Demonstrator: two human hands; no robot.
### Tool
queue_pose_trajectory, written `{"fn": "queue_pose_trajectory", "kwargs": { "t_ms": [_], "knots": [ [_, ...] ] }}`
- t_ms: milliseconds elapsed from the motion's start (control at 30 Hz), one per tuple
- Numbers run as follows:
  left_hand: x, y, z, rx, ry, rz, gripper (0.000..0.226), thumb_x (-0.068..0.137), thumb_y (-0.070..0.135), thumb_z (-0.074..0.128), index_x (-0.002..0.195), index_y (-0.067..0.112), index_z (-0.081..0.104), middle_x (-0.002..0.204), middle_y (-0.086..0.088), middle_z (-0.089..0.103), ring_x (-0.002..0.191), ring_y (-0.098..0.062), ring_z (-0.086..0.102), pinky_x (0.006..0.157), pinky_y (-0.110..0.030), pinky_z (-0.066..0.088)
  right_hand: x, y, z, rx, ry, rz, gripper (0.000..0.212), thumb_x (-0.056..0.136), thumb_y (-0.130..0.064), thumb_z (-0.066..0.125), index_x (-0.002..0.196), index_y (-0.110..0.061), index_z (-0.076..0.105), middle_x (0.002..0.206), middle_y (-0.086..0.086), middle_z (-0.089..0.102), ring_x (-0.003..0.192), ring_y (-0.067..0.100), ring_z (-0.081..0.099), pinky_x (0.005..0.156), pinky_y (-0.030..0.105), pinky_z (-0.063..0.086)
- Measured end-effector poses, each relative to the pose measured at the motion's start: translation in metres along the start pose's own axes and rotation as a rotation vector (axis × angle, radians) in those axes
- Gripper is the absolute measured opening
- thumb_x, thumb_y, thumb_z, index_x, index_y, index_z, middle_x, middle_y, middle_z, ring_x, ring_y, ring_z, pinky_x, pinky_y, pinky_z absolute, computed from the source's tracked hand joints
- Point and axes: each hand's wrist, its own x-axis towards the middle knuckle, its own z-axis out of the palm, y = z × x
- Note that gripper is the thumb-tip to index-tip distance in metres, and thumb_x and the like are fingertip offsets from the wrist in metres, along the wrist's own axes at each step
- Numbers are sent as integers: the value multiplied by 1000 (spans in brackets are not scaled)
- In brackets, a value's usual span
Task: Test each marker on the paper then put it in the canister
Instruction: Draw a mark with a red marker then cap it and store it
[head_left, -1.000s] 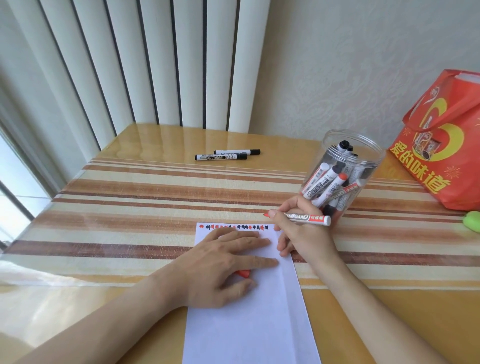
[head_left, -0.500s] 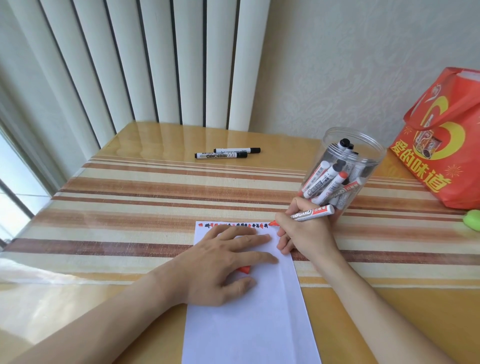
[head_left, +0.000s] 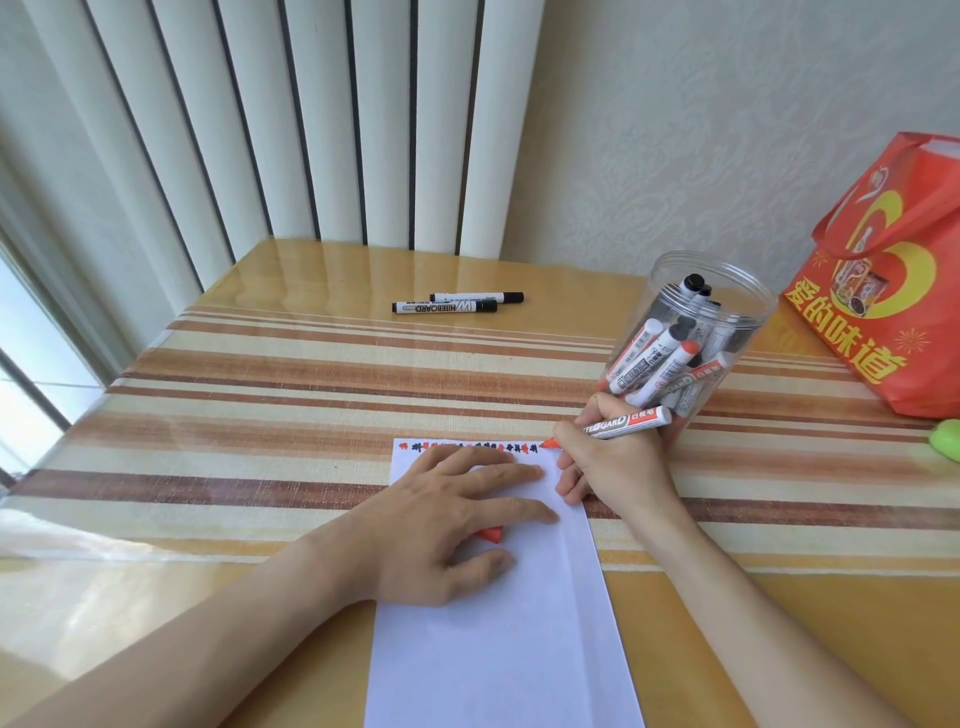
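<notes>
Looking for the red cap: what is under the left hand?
A red cap peeks out beneath the left hand, lying on the paper. Most of it is covered.

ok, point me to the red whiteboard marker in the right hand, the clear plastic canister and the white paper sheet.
red whiteboard marker (head_left: 626, 422): head view, on the labelled white barrel.
clear plastic canister (head_left: 748, 312): head view, on the right side wall.
white paper sheet (head_left: 498, 649): head view, on the bare lower half.
</notes>
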Motion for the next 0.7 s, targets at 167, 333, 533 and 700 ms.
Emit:
{"fn": "queue_pose_trajectory", "kwargs": {
  "t_ms": [167,333,533,700],
  "knots": [
    [0,-1,0,3,-1,2,53,99,46,50,149,53,36,166,18,22,152,-13,18,120,-43,19,1,1,0,-21,-10,-13,23,86,1,64,75,-8,46,56,19,60,40,31,60,41,32,48],
    [0,-1,1,3,6,4,52,99,46,50,149,52,37,165,19,23,151,-14,20,120,-43,21,2,2,0,-32,-13,-12,21,86,1,64,76,-6,47,57,21,62,40,32,61,42,33,49],
    [0,-1,1,-3,4,5,52,99,47,49,149,52,37,166,19,22,151,-13,19,119,-45,22,0,0,-1,4,19,2,23,88,1,61,73,-7,45,56,19,59,39,32,61,40,32,47],
    [0,-1,1,-2,10,7,52,99,46,51,149,52,37,165,19,23,151,-14,20,120,-43,21,2,2,0,1,-8,0,22,88,2,62,76,-6,46,56,17,60,40,31,61,43,33,47]
  ]
}}
